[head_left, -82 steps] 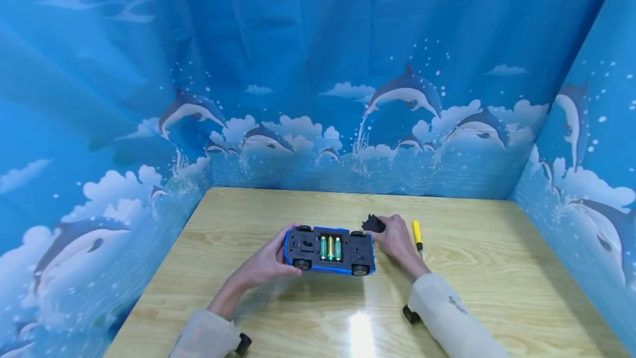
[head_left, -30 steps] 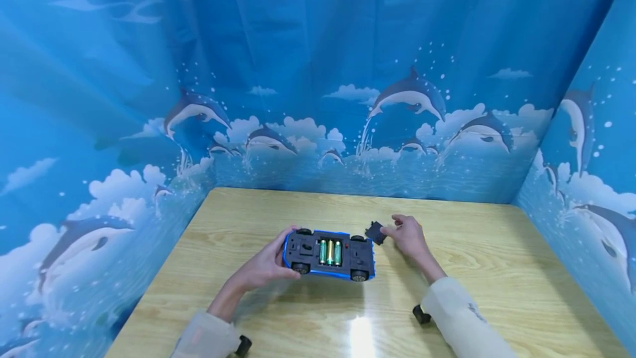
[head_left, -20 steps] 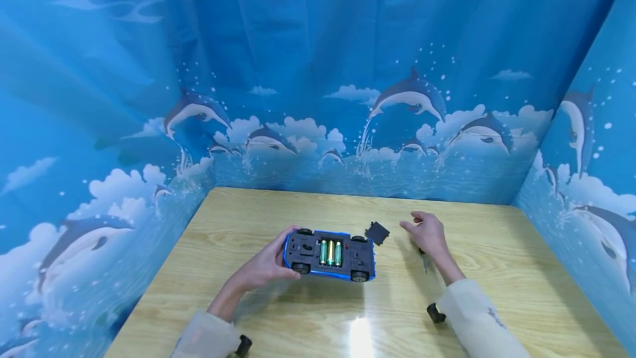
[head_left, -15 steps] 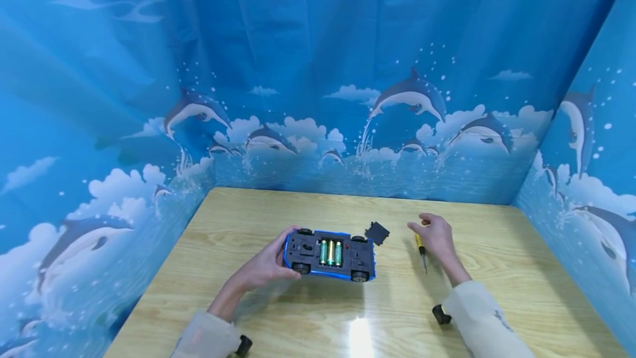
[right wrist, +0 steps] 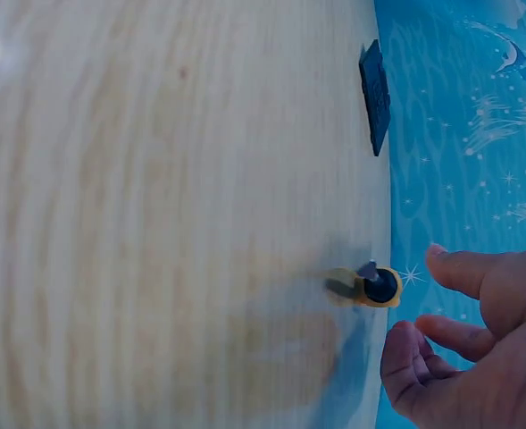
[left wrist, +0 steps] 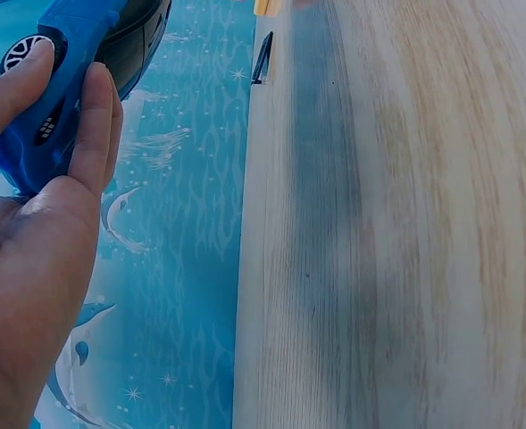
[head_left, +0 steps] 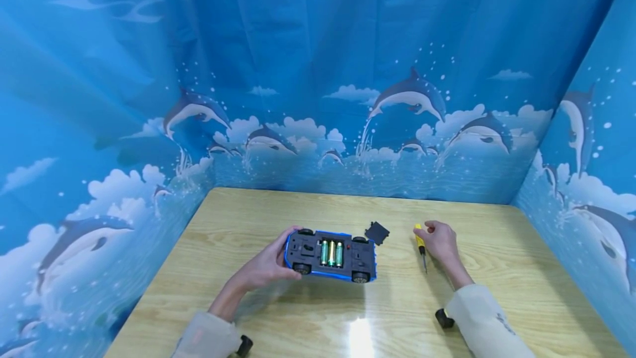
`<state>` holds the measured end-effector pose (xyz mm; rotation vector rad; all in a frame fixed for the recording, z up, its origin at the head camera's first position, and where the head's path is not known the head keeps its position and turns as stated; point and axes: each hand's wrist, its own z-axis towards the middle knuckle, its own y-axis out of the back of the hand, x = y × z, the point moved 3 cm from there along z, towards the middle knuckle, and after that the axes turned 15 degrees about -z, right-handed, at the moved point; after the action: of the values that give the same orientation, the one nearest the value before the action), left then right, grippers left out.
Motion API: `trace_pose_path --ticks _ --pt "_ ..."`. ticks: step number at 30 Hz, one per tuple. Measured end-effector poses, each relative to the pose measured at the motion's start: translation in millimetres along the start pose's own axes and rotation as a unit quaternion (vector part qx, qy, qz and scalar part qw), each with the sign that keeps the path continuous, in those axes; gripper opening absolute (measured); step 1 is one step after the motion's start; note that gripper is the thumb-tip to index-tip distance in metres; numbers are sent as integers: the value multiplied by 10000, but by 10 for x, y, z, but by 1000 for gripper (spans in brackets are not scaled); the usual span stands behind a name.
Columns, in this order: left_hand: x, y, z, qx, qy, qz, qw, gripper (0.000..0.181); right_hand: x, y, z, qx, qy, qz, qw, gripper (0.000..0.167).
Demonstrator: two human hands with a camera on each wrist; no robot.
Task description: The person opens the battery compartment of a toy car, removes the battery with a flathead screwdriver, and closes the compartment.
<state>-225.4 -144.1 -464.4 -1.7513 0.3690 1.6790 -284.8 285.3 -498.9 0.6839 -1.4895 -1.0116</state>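
Left fingers (left wrist: 93, 130) gripped the car (head_left: 350, 258) by one end; right fingers (right wrist: 401, 362), empty, hovered by the screwdriver (head_left: 421, 242). I judged any tipping could spill the uncovered batteries (head_left: 332, 253).

Head view bright, white glare on tabletop (head_left: 397, 303); wrist views dimmer, soft shadows, right's upper-left corner glaring.

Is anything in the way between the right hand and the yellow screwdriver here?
Nothing visible is. In the right wrist view, only open space separates the right hand from the yellow screwdriver; the black panel lies off to one side.
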Motion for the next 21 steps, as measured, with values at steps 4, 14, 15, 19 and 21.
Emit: trace_pose_path --ticks 4,14,15,19,21 --pt "9 5 0 -11 12 6 10000 105 -28 -37 -1 77 -14 -54 10000 56" --pt "32 -7 25 34 -5 -40 10000 102 -44 -98 20 63 -58 -263 9996 53" --pt "34 -10 24 33 -7 -40 10000 102 -46 -103 24 42 -46 -266 9996 52" --pt "40 -21 21 3 9 14 10000 104 -61 -130 44 -58 17 -202 9998 38" --pt "43 -25 18 -25 40 33 10000 105 -65 -139 51 -116 43 -173 9998 32"
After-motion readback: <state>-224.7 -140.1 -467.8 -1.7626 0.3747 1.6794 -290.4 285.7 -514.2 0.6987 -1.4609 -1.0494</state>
